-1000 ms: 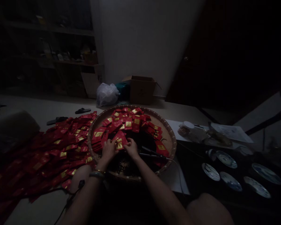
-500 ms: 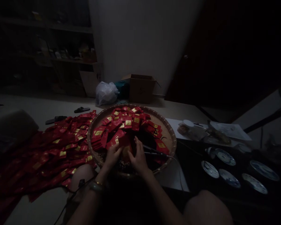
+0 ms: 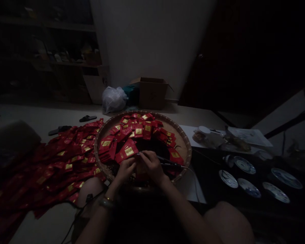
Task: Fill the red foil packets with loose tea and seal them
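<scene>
A dark red packet (image 3: 141, 172) is between the left hand (image 3: 125, 170) and the right hand (image 3: 152, 166), over the near side of the round woven tray (image 3: 186, 145). Both hands are closed on its upper edge. Just beyond, gold-labelled red packets (image 3: 138, 130) lie inside the tray. At left is a large heap of similar packets (image 3: 68, 159), and at right lie patterned plates (image 3: 249, 188)

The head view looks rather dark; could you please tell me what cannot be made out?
Head view: much of the dim packet, hidden by the left hand and right hand.
Head view: what the red packets say, too small to read.
Head view: what the shelves hold, mostly lost in shadow.
</scene>
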`<action>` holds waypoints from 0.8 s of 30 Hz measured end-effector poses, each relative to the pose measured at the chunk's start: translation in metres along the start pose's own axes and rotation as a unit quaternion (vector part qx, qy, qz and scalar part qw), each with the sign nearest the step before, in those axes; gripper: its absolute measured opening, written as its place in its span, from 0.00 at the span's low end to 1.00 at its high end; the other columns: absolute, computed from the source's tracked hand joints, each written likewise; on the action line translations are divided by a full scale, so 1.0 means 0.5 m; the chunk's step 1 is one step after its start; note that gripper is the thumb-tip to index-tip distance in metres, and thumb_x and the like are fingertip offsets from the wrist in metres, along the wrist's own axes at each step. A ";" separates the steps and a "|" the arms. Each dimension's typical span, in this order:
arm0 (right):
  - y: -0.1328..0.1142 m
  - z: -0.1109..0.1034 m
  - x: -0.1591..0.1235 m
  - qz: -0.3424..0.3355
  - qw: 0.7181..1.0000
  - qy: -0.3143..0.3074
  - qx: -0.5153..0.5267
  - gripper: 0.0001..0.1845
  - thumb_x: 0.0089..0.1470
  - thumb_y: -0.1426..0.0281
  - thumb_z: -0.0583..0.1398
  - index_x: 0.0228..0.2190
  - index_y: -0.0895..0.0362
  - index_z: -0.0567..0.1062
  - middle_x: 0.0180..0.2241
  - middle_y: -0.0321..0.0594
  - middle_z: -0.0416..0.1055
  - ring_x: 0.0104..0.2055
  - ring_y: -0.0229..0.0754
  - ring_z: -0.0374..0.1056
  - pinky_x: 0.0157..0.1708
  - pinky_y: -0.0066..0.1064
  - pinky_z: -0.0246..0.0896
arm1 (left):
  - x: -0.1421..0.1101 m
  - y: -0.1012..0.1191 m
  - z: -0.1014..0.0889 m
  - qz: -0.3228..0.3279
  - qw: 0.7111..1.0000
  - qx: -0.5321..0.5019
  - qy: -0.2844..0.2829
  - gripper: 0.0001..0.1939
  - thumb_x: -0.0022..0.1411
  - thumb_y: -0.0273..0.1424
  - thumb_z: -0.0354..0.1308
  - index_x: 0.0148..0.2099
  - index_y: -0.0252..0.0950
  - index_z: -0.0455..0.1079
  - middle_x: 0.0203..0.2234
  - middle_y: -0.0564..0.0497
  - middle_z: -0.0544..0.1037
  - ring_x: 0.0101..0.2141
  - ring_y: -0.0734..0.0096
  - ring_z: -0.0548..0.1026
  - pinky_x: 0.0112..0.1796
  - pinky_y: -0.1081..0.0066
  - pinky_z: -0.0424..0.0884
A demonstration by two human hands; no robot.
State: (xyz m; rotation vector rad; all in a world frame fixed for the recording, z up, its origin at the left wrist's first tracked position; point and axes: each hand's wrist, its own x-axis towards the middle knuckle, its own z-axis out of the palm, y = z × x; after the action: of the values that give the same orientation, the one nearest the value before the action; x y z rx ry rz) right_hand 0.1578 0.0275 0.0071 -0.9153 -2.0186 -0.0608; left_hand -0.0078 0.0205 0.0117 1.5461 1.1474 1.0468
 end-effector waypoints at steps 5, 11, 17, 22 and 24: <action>-0.002 0.000 -0.003 -0.006 1.000 0.006 -0.015 0.21 0.59 0.74 0.52 0.53 0.53 0.69 0.44 0.48 0.70 0.49 0.46 0.65 0.48 0.41 0.64 | 0.000 0.004 0.000 -0.001 1.000 0.006 0.000 0.17 0.54 0.38 0.54 0.36 0.30 0.76 0.27 0.50 0.79 0.31 0.64 0.74 0.34 0.71 0.70; -0.007 -0.007 -0.014 -0.045 0.998 0.041 -0.035 0.19 0.60 0.76 0.51 0.51 0.56 0.70 0.42 0.47 0.71 0.49 0.44 0.63 0.48 0.39 0.63 | 0.002 -0.005 -0.001 -0.002 1.000 0.002 0.002 0.17 0.54 0.38 0.54 0.37 0.30 0.76 0.28 0.49 0.79 0.33 0.63 0.75 0.34 0.70 0.70; -0.013 -0.014 -0.002 -0.015 0.998 -0.012 -0.051 0.12 0.60 0.72 0.52 0.37 0.56 0.76 0.31 0.43 0.71 0.37 0.43 0.63 0.40 0.36 0.62 | 0.001 -0.017 0.003 0.019 0.999 0.041 0.012 0.16 0.54 0.34 0.53 0.40 0.31 0.76 0.32 0.46 0.81 0.34 0.61 0.77 0.36 0.68 0.71; -0.021 -0.036 0.029 -0.032 0.996 -0.075 -0.034 0.13 0.59 0.73 0.52 0.26 0.57 0.72 0.28 0.42 0.71 0.36 0.43 0.60 0.39 0.33 0.57 | -0.004 0.000 0.007 0.034 0.998 0.047 0.006 0.16 0.55 0.34 0.54 0.42 0.33 0.77 0.35 0.47 0.81 0.37 0.60 0.77 0.40 0.67 0.71; -0.019 -0.044 0.034 -0.037 0.994 -0.101 -0.024 0.14 0.60 0.74 0.50 0.25 0.57 0.71 0.26 0.41 0.70 0.34 0.42 0.61 0.39 0.33 0.55 | -0.006 0.010 0.006 0.023 1.000 0.007 0.016 0.18 0.56 0.38 0.54 0.42 0.34 0.77 0.36 0.47 0.81 0.38 0.60 0.77 0.41 0.66 0.72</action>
State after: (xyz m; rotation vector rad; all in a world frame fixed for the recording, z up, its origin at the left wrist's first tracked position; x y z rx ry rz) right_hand 0.1621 0.0223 0.0356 -0.9071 -2.2482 -0.0595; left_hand -0.0047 0.0164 0.0156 1.5781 1.1482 1.0996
